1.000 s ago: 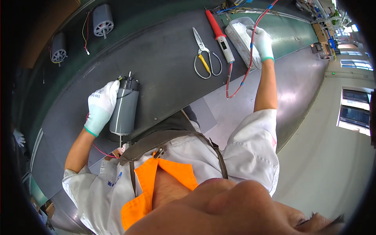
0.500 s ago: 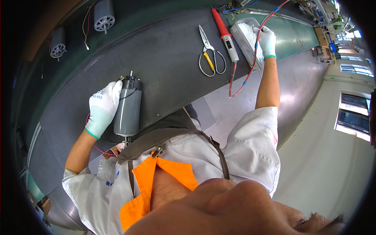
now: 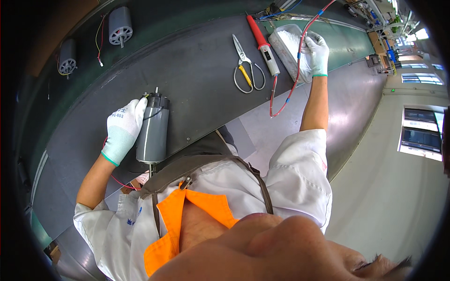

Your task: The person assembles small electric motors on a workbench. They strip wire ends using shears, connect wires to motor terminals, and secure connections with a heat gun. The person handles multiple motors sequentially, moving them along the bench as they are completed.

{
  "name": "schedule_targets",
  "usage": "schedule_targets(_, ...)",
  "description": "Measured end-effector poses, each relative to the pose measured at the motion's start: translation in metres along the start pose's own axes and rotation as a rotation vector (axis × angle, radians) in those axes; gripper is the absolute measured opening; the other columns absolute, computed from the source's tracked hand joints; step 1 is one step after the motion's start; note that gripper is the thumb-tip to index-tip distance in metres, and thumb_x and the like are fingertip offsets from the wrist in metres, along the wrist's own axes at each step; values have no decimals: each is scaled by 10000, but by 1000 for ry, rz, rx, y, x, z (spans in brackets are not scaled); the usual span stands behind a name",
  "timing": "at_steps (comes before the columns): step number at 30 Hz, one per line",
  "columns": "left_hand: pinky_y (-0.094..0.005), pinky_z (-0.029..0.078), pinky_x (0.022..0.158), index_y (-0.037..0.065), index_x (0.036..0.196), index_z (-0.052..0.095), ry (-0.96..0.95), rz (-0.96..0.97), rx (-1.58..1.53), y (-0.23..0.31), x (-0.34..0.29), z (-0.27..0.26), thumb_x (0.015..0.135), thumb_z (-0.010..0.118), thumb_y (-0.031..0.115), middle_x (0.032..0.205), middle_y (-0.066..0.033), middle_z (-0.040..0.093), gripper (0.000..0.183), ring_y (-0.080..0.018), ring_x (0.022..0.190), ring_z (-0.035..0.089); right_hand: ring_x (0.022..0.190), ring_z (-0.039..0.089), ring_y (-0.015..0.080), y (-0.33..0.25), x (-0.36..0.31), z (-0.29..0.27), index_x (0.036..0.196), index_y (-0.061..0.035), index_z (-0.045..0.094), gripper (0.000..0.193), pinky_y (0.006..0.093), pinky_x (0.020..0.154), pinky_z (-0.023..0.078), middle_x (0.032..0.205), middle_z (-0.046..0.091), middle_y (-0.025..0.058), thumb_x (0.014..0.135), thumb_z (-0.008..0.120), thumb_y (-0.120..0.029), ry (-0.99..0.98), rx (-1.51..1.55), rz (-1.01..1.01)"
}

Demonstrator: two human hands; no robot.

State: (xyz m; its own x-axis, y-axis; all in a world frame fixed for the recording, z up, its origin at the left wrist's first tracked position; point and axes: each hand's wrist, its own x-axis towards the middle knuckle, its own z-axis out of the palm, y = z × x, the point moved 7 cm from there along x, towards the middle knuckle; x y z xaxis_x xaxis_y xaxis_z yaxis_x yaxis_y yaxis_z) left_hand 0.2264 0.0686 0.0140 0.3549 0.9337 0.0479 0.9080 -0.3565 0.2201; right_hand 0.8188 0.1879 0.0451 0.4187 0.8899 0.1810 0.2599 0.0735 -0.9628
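Note:
A grey cylindrical electric motor (image 3: 154, 133) lies on the dark bench mat, its shaft end pointing away from me. My gloved left hand (image 3: 125, 122) grips its left side near the black end cap, thumb along the top. Over the right end of a clear plastic tray (image 3: 280, 45) of small white pieces (image 3: 290, 40) is my gloved right hand (image 3: 318, 54). Its fingers are curled together; anything between them is too small to make out. A red-and-white soldering iron (image 3: 263, 47) lies just left of the tray. Beside that are scissors (image 3: 243, 65) with a yellow spring part.
Two more motors (image 3: 120, 28) (image 3: 68, 57) with loose leads stand at the far left. The iron's red cable (image 3: 298, 56) loops over the bench edge and up past my right hand. A red wire (image 3: 123, 183) runs below my left wrist.
My right hand has drawn back slightly from the white pieces, fingers bent inward. The left hand stays on the motor. The whole view has shifted a little.

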Motion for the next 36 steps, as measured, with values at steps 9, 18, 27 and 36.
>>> schedule_targets(9, -472, 537, 728, 57, 1062, 677, -96, -23, -93, -9, 14, 1, 1073, 449, 402, 894, -196, 694, 414, -400, 835, 676, 862, 746, 184, -91, -45, -12, 1298, 49, 627, 340, 218, 528, 536, 1094, 728, 155, 961, 640, 5, 44, 27, -161)
schedule_targets(18, -279, 373, 349, 2, 862, 648, -734, -472, -675, -33, 11, -19, 985, 525, 624, 594, -76, 594, 646, -132, 393, 537, 781, 710, 180, -111, -133, 118, 1159, 91, 631, 239, 177, 512, 504, 1052, 702, 236, 946, 632, -14, -427, 586, 151)
schedule_targets(27, -250, 335, 318, -16, 818, 672, -895, -528, -810, -35, 10, -35, 993, 587, 514, 512, -26, 505, 565, -84, 339, 449, 889, 739, 202, -76, -323, 310, 1123, 19, 635, 148, 238, 594, 563, 1164, 708, 189, 986, 627, -35, -742, 713, 513)
schedule_targets(36, -249, 377, 342, -107, 1119, 656, -644, -683, -1041, -40, -12, -22, 998, 485, 621, 748, -176, 704, 758, -107, 397, 502, 876, 714, 291, -110, -335, 326, 1041, -105, 708, 225, 384, 719, 563, 1114, 720, 79, 821, 751, -81, -555, -169, -820)
